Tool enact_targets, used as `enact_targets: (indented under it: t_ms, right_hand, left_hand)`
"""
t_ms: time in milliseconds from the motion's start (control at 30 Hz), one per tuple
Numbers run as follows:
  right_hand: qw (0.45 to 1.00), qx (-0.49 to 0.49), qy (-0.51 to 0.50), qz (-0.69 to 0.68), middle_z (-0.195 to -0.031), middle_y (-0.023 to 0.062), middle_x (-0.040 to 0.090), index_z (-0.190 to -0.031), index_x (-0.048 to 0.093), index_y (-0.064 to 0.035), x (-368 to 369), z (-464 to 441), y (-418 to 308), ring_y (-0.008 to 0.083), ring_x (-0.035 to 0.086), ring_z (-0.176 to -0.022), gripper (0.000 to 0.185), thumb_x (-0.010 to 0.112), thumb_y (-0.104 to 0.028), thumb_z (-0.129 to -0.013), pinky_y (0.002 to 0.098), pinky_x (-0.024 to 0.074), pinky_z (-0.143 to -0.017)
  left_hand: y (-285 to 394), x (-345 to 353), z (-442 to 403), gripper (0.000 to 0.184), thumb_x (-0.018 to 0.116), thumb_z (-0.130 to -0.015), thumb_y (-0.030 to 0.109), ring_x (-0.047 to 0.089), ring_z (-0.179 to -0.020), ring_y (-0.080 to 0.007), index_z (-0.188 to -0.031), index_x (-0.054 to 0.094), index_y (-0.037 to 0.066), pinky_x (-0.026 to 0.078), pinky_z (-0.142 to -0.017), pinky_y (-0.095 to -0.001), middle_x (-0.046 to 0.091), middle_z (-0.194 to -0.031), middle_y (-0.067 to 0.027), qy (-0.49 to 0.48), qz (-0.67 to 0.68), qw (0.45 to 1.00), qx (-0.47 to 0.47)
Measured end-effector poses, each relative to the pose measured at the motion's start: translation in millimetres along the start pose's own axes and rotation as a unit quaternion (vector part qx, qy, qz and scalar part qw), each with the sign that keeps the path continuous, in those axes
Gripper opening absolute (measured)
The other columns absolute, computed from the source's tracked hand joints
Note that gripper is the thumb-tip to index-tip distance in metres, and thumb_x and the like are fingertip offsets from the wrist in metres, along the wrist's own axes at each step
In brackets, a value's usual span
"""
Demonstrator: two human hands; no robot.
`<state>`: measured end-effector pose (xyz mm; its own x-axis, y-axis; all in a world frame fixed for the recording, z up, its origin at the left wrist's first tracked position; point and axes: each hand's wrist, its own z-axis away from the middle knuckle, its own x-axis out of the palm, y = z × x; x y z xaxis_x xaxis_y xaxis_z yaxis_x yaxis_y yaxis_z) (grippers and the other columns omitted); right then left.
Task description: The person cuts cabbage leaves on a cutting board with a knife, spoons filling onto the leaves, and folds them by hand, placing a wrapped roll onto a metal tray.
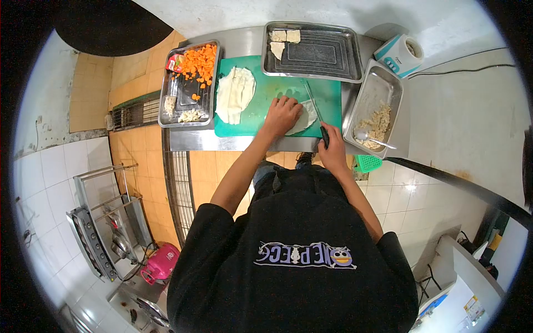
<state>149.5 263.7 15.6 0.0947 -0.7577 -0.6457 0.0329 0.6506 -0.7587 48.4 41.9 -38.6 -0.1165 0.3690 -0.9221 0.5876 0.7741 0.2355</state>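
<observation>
My right hand (332,145) is wrapped round the black handle of a knife (314,103). Its long blade points away from me along the right side of a thin, pale dough sheet (303,123). My left hand (283,115) rests on that sheet's left part with its fingers spread, covering some of it. Underneath is a green cutting board (272,72). On the board's left side lies a stack of pale dough sheets (235,95), with strips on top. Whether the blade is cutting through the dough at this instant cannot be made out.
A metal tray (161,105) with chopped carrots (200,61) stands left. Behind the board, another tray (316,76) holds a few dough pieces (285,36). At right are a pan (383,72) of crumbly filling (377,123) with a spoon (383,143), and a tissue pack (398,55).
</observation>
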Motion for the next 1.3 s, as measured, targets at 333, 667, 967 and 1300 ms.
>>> enact_targets:
  t_ms: [333,667,967,1300]
  right_hand:
    - [0.998,-0.037,-0.032,-0.044,-0.134,0.0227,0.059,-0.145,0.056,-0.0044,0,6,-13,0.044,0.06,-0.125,0.056,0.061,0.0,-0.09,0.0466,0.0488,-0.106]
    - [0.996,-0.047,-0.065,-0.05,-0.136,0.0231,0.058,-0.148,0.053,-0.0036,12,11,-17,0.0443,0.059,-0.125,0.058,0.058,0.0,-0.091,0.0465,0.0478,-0.108]
    - [0.994,-0.083,-0.07,-0.019,-0.14,0.0224,0.054,-0.151,0.049,-0.0048,23,18,-16,0.0457,0.06,-0.124,0.059,0.057,-0.001,-0.092,0.0509,0.0511,-0.105]
    - [0.994,-0.082,-0.072,-0.027,-0.14,0.0261,0.051,-0.151,0.047,-0.0021,36,25,-19,0.0481,0.057,-0.126,0.059,0.055,-0.001,-0.093,0.0533,0.0504,-0.104]
  left_hand:
    - [4,-14,48,0.076,0.056,-0.103,0.058,0.037,-0.156,-0.0295,-0.159,0.045,0.009,0.028,-0.125,-0.0545,0.042,-0.168,-0.0101,-0.084,0.007,0.996,0.033]
    - [0,-19,57,0.085,0.046,-0.103,0.067,0.026,-0.162,-0.029,-0.162,0.042,0.005,0.016,-0.13,-0.0582,0.033,-0.173,-0.012,-0.1,-0.008,0.993,0.057]
    - [6,-21,68,0.087,0.05,-0.102,0.066,0.023,-0.162,-0.0327,-0.16,0.043,0.002,0.016,-0.13,-0.0579,0.032,-0.173,-0.0151,-0.113,-0.025,0.993,0.017]
    - [24,-25,76,0.087,0.055,-0.101,0.062,0.022,-0.162,-0.0325,-0.16,0.041,0.0,0.016,-0.131,-0.0574,0.031,-0.173,-0.0171,-0.108,-0.017,0.994,-0.029]
